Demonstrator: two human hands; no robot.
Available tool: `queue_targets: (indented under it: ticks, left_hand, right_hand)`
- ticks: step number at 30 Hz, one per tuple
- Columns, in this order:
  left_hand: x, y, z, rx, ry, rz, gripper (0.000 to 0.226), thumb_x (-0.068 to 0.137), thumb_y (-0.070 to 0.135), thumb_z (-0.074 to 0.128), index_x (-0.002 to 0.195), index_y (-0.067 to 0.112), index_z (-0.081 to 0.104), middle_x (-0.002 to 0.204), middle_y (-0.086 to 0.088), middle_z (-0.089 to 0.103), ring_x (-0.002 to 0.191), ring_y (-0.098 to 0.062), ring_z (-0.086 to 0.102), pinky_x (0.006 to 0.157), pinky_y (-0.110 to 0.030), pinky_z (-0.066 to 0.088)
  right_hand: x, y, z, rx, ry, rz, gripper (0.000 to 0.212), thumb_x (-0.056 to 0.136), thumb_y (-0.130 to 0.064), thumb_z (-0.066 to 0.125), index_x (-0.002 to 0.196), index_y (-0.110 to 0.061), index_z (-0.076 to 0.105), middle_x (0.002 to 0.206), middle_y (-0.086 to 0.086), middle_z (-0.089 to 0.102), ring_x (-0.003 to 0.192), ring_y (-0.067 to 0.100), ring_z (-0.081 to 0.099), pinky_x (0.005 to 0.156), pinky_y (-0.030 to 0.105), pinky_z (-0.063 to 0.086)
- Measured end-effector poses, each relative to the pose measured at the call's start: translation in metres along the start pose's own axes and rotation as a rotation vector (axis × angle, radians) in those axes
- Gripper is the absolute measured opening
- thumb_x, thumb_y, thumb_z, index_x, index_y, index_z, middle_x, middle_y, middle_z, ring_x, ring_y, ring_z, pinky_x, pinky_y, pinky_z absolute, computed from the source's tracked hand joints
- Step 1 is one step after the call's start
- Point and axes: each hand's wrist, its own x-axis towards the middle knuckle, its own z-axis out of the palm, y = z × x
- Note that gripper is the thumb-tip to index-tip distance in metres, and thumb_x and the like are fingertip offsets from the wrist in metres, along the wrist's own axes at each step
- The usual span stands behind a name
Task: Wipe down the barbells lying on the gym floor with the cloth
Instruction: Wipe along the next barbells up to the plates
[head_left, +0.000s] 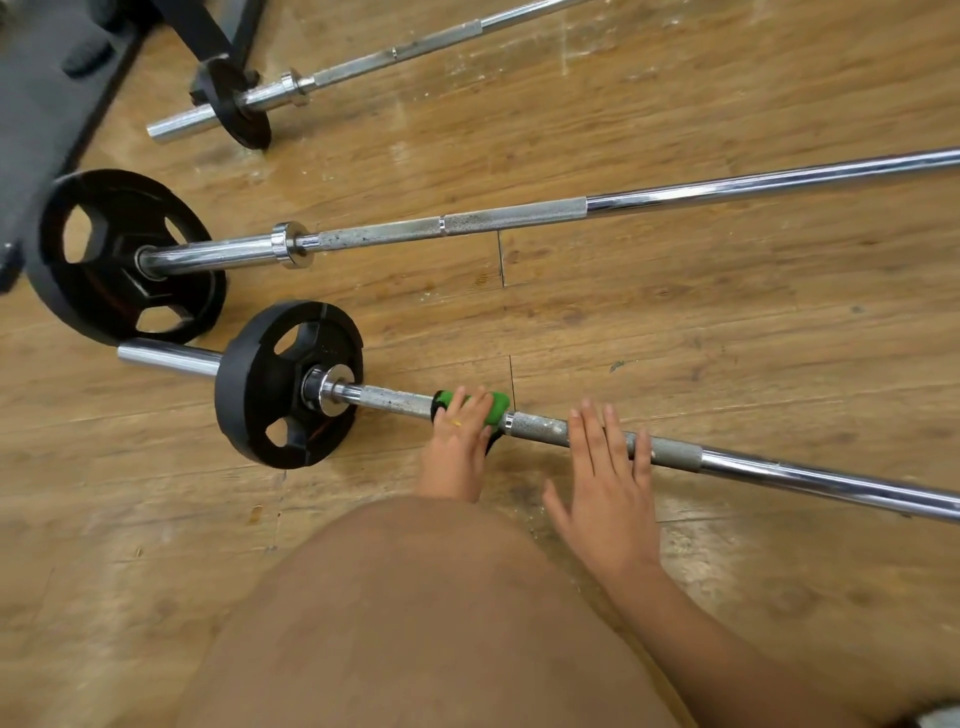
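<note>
Wiping nearest barbell (779, 471): left hand (457, 441) grips cloth (496, 405) round shaft, right hand (608, 483) flat, steadying; next, probably slide cloth along the knurling.

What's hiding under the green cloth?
The bar of the nearest barbell runs under the green cloth, and the left hand grips the cloth from above. That stretch of bar is covered, so any dirt there cannot be seen.

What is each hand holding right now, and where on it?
Left hand grips the green cloth, wrapped round the knurled shaft of the nearest barbell near its plate. Right hand holds nothing; its straight fingers rest on the knurling.
</note>
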Motion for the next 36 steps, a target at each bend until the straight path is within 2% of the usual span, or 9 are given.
queue_targets:
  ticks: [4,9,14,18,22,26,29,33,36]
  left_hand:
    - [0.012,-0.022,-0.020,0.009,-0.040,0.034,0.041,0.101,0.004,0.052,0.142,0.013,0.055,0.149,-0.006,0.051,0.144,-0.015,0.035,0.118,-0.041,0.031]
    - [-0.001,-0.013,-0.007,0.014,0.003,-0.015,0.040,0.101,0.003,0.053,0.140,0.011,0.056,0.149,-0.007,0.051,0.146,-0.022,0.032,0.116,-0.047,0.033]
    - [-0.005,-0.020,-0.011,0.047,-0.025,0.051,0.046,0.103,0.008,0.051,0.148,0.015,0.048,0.156,-0.002,0.042,0.148,-0.020,0.031,0.115,-0.036,0.030]
    - [-0.004,-0.026,-0.013,-0.015,0.122,-0.134,0.043,0.104,0.010,0.048,0.146,0.015,0.050,0.153,-0.003,0.046,0.148,-0.013,0.027,0.116,-0.048,0.035]
    - [-0.021,-0.013,0.007,0.000,0.077,0.009,0.043,0.102,0.004,0.052,0.145,0.010,0.051,0.154,-0.004,0.045,0.146,-0.005,0.017,0.114,-0.056,0.036]
    - [-0.021,-0.014,0.008,0.002,0.029,0.105,0.044,0.102,0.005,0.053,0.145,0.011,0.051,0.154,-0.004,0.044,0.147,-0.006,0.022,0.117,-0.049,0.034]
    - [-0.015,-0.025,0.001,-0.013,0.088,0.035,0.044,0.104,0.010,0.050,0.148,0.016,0.049,0.154,0.002,0.042,0.147,-0.007,0.025,0.117,-0.045,0.034]
    - [-0.013,-0.030,0.004,-0.074,0.210,-0.125,0.042,0.104,0.009,0.048,0.145,0.015,0.051,0.151,0.001,0.048,0.145,-0.004,0.022,0.113,-0.056,0.036]
    - [-0.021,-0.019,0.012,-0.018,0.152,0.018,0.041,0.100,0.005,0.051,0.141,0.010,0.056,0.148,-0.006,0.052,0.145,-0.009,0.023,0.110,-0.063,0.038]
  right_hand:
    - [-0.003,-0.001,0.000,-0.004,-0.003,0.000,0.084,0.092,-0.049,0.049,0.159,-0.009,0.018,0.167,0.007,0.011,0.155,0.023,0.005,0.124,0.051,-0.002]
    - [-0.004,-0.001,0.001,0.004,0.007,0.004,0.084,0.092,-0.049,0.048,0.159,-0.008,0.018,0.167,0.008,0.011,0.155,0.024,0.006,0.124,0.052,0.001]
    - [-0.007,-0.002,0.003,-0.022,-0.005,-0.002,0.084,0.093,-0.051,0.045,0.159,-0.009,0.015,0.168,0.007,0.008,0.155,0.023,0.004,0.124,0.051,-0.002]
    - [-0.011,-0.003,0.003,-0.010,-0.009,0.002,0.083,0.093,-0.049,0.046,0.159,-0.009,0.015,0.168,0.007,0.008,0.155,0.023,0.004,0.124,0.051,-0.004]
    - [-0.014,-0.002,0.005,0.004,-0.019,-0.006,0.085,0.094,-0.048,0.051,0.160,-0.010,0.014,0.168,0.006,0.005,0.155,0.023,0.001,0.124,0.052,0.000]
    - [-0.018,-0.003,0.005,0.020,-0.009,-0.010,0.086,0.093,-0.047,0.054,0.160,-0.009,0.015,0.168,0.007,0.006,0.155,0.024,0.003,0.124,0.052,0.000]
    - [-0.019,-0.003,0.004,0.009,-0.015,-0.014,0.085,0.093,-0.047,0.050,0.160,-0.010,0.014,0.168,0.006,0.007,0.155,0.023,0.002,0.124,0.052,0.003]
    - [-0.021,-0.002,0.003,0.026,-0.030,-0.009,0.084,0.094,-0.047,0.051,0.160,-0.011,0.013,0.168,0.004,0.007,0.155,0.021,0.001,0.124,0.051,0.005]
    - [-0.021,-0.002,0.003,0.032,-0.038,-0.005,0.086,0.094,-0.046,0.056,0.160,-0.011,0.013,0.168,0.004,0.007,0.155,0.021,0.000,0.124,0.052,0.006]
